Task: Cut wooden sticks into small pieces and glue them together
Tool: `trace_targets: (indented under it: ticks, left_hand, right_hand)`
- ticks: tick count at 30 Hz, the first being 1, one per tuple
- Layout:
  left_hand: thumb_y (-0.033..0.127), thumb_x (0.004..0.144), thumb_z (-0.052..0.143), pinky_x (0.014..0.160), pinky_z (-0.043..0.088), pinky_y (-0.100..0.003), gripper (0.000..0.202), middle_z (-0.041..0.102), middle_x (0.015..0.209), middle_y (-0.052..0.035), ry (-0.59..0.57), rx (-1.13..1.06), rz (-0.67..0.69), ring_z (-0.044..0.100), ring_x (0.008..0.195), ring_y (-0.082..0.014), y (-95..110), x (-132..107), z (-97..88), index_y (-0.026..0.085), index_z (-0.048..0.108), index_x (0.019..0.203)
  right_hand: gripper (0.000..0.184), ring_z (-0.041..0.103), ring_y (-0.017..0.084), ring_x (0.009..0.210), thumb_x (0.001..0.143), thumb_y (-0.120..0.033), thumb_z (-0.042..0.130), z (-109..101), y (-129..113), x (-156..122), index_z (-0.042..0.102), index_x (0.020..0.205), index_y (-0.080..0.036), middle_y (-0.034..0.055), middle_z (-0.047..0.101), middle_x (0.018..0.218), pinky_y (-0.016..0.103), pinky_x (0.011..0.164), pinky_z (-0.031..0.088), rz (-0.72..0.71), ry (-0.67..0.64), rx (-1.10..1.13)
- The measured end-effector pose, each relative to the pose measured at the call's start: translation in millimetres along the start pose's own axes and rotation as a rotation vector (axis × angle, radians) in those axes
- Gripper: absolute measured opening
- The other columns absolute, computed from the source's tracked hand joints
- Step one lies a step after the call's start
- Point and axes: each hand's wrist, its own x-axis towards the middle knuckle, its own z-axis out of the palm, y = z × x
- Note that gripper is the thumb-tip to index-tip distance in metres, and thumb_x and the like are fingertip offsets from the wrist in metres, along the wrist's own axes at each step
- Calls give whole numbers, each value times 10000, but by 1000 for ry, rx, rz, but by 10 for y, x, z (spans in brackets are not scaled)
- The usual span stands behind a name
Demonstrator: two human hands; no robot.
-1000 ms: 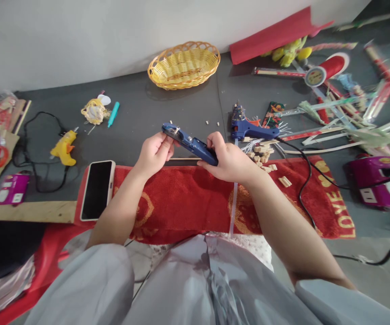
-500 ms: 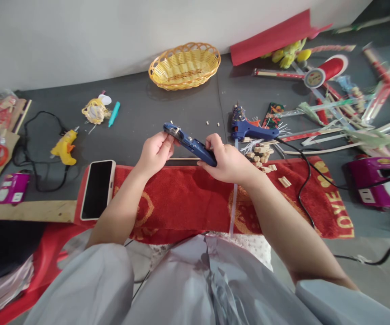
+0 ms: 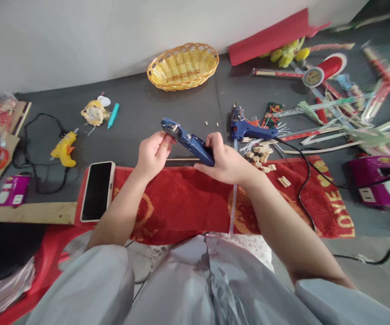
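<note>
My right hand (image 3: 227,158) is wrapped around the lower end of a dark blue hand cutter (image 3: 190,142) with metal parts. The tool slants up to the left, above the back edge of a red towel (image 3: 188,203). A small pale piece shows at its upper end. Close to that end, my left hand (image 3: 154,153) is closed in a pinch; what its fingertips hold is too small to make out. Behind the towel's edge, a thin wooden stick (image 3: 183,159) lies below the cutter. Small wooden pieces (image 3: 260,153) are heaped just right of my right hand.
A blue glue gun (image 3: 254,130) with a long glue stick stands right of the cutter. Behind is a wicker basket (image 3: 183,67). A phone (image 3: 97,192), a yellow glue gun (image 3: 64,149) and a turquoise marker (image 3: 113,115) lie left. Wrapped sticks and a red spool (image 3: 326,70) clutter the right.
The cutter's upper end has risen slightly and moved a little left. My left fingertips are now just below it, still pinched. My right hand keeps its grip.
</note>
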Motion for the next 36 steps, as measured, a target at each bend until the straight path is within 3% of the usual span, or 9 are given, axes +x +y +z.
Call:
trace_targets:
  ticks: [7,17,23,30,36]
  left_hand:
    - [579,848,551,344,204,-171,419,344,451,74,-176,-471,-290,269,358,-26,-1,11,-24,181,551,715]
    - [504,744,690,323,130,-129,383,240,439,104,-372,-809,-622,161,355,0,152,50,-123,186,490,667]
    - [424,765,685,339,157,-130,320,286,440,92,-388,-818,-634,213,363,-1,146,68,-135,168,524,661]
    - [509,705,743,349,191,-137,399,328,433,83,-357,-747,-584,251,376,-3,102,65,-127,154,565,663]
    - [521,736,712,344,176,-136,395,316,430,86,-375,-713,-585,230,370,-3,91,64,-142,157,570,683]
  right_hand:
    - [468,432,141,558,748,-439,619,3,59,-2,258,969,-240,-50,388,712,301,563,359,-56,21,17]
    - [477,473,154,599,724,-427,631,-87,43,-14,269,971,-237,-13,453,777,305,581,375,-68,-33,-22]
    - [450,483,160,597,741,-412,637,-82,72,-17,305,985,-231,-1,501,784,306,570,388,-98,-9,-55]
    - [418,539,184,623,761,-396,616,-88,68,-15,308,990,-229,20,529,811,314,574,399,-59,-12,-96]
    - [380,528,168,600,780,-376,598,-91,77,-9,304,973,-229,16,534,806,298,570,390,-78,-29,-95]
